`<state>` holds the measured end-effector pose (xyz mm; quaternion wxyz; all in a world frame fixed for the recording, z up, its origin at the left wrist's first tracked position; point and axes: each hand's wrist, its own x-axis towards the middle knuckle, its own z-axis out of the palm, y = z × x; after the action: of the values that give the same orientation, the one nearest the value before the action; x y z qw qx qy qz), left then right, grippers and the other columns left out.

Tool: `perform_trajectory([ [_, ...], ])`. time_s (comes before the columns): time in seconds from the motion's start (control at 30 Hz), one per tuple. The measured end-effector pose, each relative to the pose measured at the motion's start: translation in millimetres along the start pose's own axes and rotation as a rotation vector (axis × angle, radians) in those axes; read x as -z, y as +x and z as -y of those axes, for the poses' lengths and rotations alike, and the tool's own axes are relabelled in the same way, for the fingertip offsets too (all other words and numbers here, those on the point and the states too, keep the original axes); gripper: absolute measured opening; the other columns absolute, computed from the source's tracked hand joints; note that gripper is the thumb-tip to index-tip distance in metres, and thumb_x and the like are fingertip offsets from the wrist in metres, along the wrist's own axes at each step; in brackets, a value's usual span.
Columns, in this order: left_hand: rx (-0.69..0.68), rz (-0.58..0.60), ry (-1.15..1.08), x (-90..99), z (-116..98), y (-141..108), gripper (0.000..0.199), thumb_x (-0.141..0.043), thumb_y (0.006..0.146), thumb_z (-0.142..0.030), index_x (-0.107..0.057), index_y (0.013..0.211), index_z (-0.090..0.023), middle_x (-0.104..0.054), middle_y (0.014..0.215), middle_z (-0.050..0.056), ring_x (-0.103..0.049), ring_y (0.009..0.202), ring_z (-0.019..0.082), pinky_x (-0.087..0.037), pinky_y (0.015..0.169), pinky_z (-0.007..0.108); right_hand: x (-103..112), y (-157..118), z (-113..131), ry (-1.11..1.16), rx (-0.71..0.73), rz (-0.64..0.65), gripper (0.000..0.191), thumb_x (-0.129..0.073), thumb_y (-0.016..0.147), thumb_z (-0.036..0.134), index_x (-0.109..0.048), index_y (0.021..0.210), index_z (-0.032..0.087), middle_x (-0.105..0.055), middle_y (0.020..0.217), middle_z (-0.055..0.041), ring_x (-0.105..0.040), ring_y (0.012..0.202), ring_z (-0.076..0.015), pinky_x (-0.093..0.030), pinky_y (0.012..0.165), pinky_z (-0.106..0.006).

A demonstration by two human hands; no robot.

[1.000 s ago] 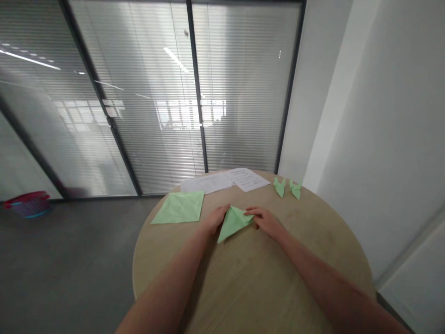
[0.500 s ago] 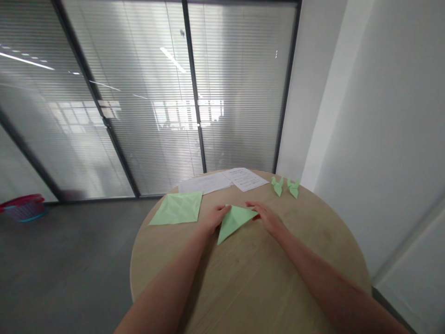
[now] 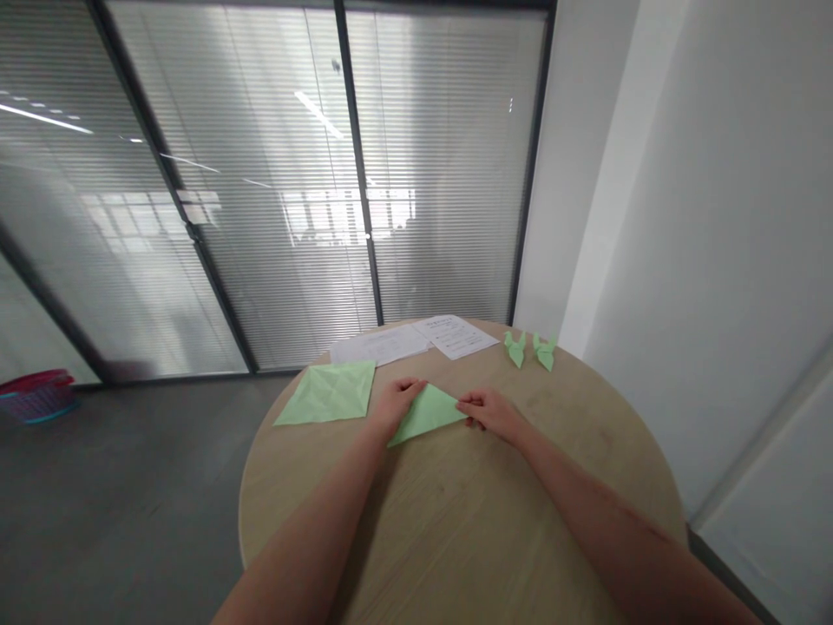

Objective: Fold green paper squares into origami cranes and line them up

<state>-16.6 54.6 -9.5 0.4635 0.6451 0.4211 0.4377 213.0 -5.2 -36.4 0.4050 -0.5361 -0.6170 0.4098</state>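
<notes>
A sheet of light green paper folded into a triangle (image 3: pixel 428 413) is between my hands, low over the round wooden table (image 3: pixel 449 521). My left hand (image 3: pixel 398 404) grips its left edge near the top corner, thumb over the paper. With fingers pressed together, my right hand (image 3: pixel 489 413) pinches the right corner. An unfolded, creased green sheet (image 3: pixel 335 391) lies flat to the left of my left hand. Two small green origami birds (image 3: pixel 515 349) stand side by side beyond my right hand.
White papers (image 3: pixel 383 345) and a printed sheet (image 3: pixel 455 337) lie along the table's far edge. Behind them rises a glass partition with blinds (image 3: pixel 449 174). A white wall (image 3: pixel 729 260) stands close on the right. On the floor at left sits a pink and blue basket (image 3: pixel 39 398).
The folded triangle has turned, its lower edge now flatter and its lower left corner shifted left. My right hand has closed from loosely spread fingers to a pinch on the right corner.
</notes>
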Motion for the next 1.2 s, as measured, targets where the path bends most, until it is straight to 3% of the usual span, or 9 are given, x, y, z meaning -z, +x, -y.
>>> perform_trajectory([
  [0.23,-0.038,-0.125,-0.027,6.9,-4.0,2.5,0.042,-0.076,0.069,-0.057,-0.079,0.078,-0.017,-0.074,0.079,0.005,-0.061,0.075,0.021,-0.045,0.07,0.029,15.1,0.7,-6.5,0.078,0.026,-0.044,0.034,-0.066,0.085,0.05,-0.066,0.077,0.017,-0.067,0.07,-0.0041,-0.055,0.053,-0.011,-0.04,0.045,-0.022],
  [0.6,0.052,-0.231,-0.212,9.8,-5.7,2.3,0.04,-0.08,0.062,-0.052,-0.077,0.08,-0.017,-0.074,0.077,0.005,-0.065,0.071,0.021,-0.049,0.068,0.03,17.9,4.4,-15.6,0.307,-0.047,-0.183,0.03,-0.066,0.087,0.05,-0.06,0.088,0.02,-0.068,0.085,-0.0062,-0.062,0.064,-0.0144,-0.042,0.045,-0.022],
  [0.77,0.093,-0.214,-0.169,5.3,1.4,6.1,0.042,-0.076,0.065,-0.055,-0.077,0.083,-0.017,-0.075,0.077,0.006,-0.067,0.073,0.023,-0.05,0.067,0.031,13.4,4.4,-12.8,0.307,-0.061,-0.175,0.035,-0.057,0.093,0.052,-0.064,0.105,0.019,-0.069,0.096,-0.0098,-0.062,0.067,-0.0146,-0.044,0.045,-0.021],
  [0.97,0.091,-0.132,-0.083,2.5,2.4,4.0,0.042,-0.074,0.07,-0.056,-0.079,0.084,-0.017,-0.076,0.083,0.007,-0.067,0.078,0.024,-0.049,0.069,0.031,13.2,2.6,-9.3,0.22,-0.049,-0.143,0.043,-0.058,0.091,0.056,-0.067,0.109,0.019,-0.07,0.113,-0.0141,-0.065,0.076,-0.0167,-0.047,0.047,-0.021],
  [1.07,0.046,-0.103,-0.017,2.0,4.2,4.5,0.043,-0.076,0.069,-0.057,-0.08,0.085,-0.017,-0.077,0.085,0.007,-0.067,0.08,0.024,-0.048,0.071,0.031,13.7,1.4,-8.0,0.152,-0.021,-0.09,0.046,-0.061,0.088,0.06,-0.07,0.105,0.018,-0.071,0.106,-0.0118,-0.065,0.075,-0.0165,-0.047,0.049,-0.021],
  [1.2,-0.019,-0.106,-0.004,3.0,9.8,8.2,0.04,-0.075,0.071,-0.053,-0.081,0.088,-0.017,-0.078,0.091,0.007,-0.067,0.085,0.024,-0.048,0.078,0.032,12.1,-0.3,-4.7,0.022,-0.006,-0.009,0.042,-0.065,0.087,0.056,-0.074,0.099,0.017,-0.068,0.078,-0.0043,-0.057,0.06,-0.0123,-0.043,0.049,-0.021],
])
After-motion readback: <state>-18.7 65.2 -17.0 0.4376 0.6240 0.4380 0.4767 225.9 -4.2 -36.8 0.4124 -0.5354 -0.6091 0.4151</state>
